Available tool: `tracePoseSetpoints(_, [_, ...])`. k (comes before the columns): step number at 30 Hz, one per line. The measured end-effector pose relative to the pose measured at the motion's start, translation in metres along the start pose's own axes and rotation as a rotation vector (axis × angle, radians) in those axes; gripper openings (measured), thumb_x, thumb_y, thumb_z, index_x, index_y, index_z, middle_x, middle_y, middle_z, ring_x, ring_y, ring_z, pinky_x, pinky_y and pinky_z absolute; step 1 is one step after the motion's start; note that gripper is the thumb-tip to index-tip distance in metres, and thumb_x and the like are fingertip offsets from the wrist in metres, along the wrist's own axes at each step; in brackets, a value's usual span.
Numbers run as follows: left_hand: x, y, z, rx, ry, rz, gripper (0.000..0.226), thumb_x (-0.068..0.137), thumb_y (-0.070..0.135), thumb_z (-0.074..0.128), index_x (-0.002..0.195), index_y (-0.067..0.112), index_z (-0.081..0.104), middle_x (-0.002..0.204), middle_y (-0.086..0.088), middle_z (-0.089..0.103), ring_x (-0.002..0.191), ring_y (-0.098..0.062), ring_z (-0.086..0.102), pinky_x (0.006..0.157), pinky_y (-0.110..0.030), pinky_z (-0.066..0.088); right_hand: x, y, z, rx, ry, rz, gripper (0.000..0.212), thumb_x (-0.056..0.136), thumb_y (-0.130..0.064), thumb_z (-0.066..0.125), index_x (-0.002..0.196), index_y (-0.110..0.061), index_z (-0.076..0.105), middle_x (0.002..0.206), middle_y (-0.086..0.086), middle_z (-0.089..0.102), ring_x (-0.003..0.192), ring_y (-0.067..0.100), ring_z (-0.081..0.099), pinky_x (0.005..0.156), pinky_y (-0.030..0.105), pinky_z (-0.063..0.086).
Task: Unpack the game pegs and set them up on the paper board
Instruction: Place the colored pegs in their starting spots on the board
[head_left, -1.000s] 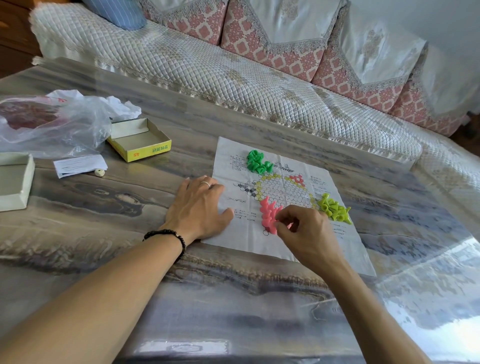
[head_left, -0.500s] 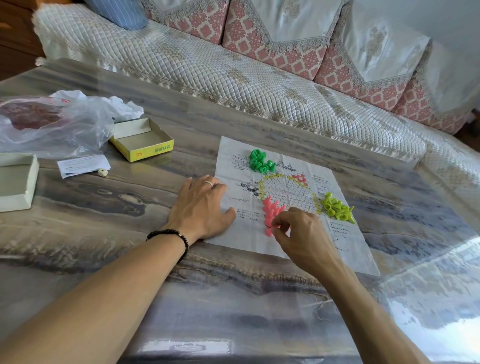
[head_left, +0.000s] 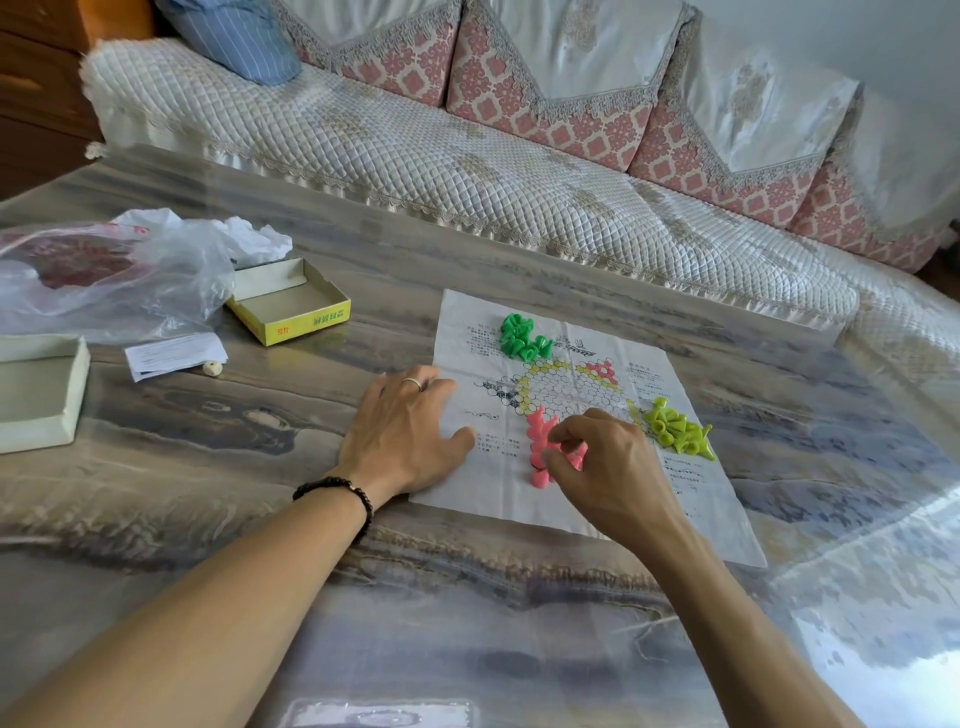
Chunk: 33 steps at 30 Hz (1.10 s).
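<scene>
A white paper board (head_left: 582, 499) with a printed hexagon star grid lies flat on the table. Three heaps of pegs sit on it: green pegs (head_left: 521, 339) at the far left corner of the grid, yellow-green pegs (head_left: 678, 430) at the right, pink pegs (head_left: 540, 441) at the near side. My left hand (head_left: 402, 434) rests flat, fingers spread, on the paper's left edge. My right hand (head_left: 608, 467) hovers over the pink heap and pinches a pink peg between thumb and fingers; part of that heap is hidden under it.
A yellow box tray (head_left: 291, 306) stands left of the paper, beside a crumpled plastic bag (head_left: 104, 275), a folded leaflet (head_left: 174, 356), a small die (head_left: 212, 368) and a white box lid (head_left: 41, 389). A quilted sofa (head_left: 467, 156) runs along the table's far edge.
My right hand has stayed over the pink pegs, its fingers shifting among them. My left hand has not moved from the paper's left edge.
</scene>
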<state>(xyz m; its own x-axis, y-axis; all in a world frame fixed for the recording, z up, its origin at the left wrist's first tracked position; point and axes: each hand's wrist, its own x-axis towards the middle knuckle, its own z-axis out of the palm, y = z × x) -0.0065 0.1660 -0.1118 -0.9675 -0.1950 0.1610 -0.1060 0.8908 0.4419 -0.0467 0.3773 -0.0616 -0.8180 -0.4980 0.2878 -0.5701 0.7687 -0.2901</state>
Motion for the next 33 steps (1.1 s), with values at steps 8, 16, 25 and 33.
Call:
tracePoseSetpoints(8, [0.023,0.004,-0.010,-0.123,-0.027,-0.118,0.070,0.087,0.061,0.048,0.143,0.020,0.042,0.154,0.001,0.031,0.141,-0.021,0.027,0.114,-0.038,0.022,0.052,0.007,-0.010,-0.004,-0.035,0.028,0.019,0.087,-0.030,0.061,0.100,-0.019,0.070,0.092,-0.006,0.067,0.077,0.010,0.059,0.067,0.028,0.049])
tracePoseSetpoints(16, [0.089,-0.003,0.000,0.021,-0.020,-0.028,0.058,0.096,0.053,0.039,0.146,0.023,0.040,0.156,-0.001,0.031,0.147,-0.020,0.015,0.118,-0.043,0.013,0.117,0.046,0.003,0.082,-0.059,0.111,0.020,0.088,-0.015,0.061,0.106,-0.012,0.070,0.097,0.001,0.071,0.081,0.010,0.062,0.070,0.016,0.047])
tracePoseSetpoints(25, [0.101,-0.015,0.021,0.073,0.026,-0.061,0.062,0.095,0.061,0.027,0.141,0.023,0.044,0.152,0.001,0.038,0.145,-0.018,0.022,0.119,-0.045,0.011,0.159,0.079,0.026,0.102,-0.099,0.197,0.016,0.089,-0.016,0.061,0.101,-0.010,0.070,0.094,0.002,0.070,0.079,0.011,0.063,0.062,0.014,0.044])
tracePoseSetpoints(33, [0.102,-0.016,0.023,0.115,0.065,-0.045,0.075,0.085,0.070,0.017,0.133,0.023,0.051,0.145,0.002,0.045,0.140,-0.017,0.031,0.117,-0.046,0.019,0.170,0.078,0.037,0.116,-0.164,0.114,0.013,0.089,-0.020,0.063,0.095,-0.013,0.073,0.086,-0.006,0.068,0.075,0.005,0.062,0.063,0.013,0.046])
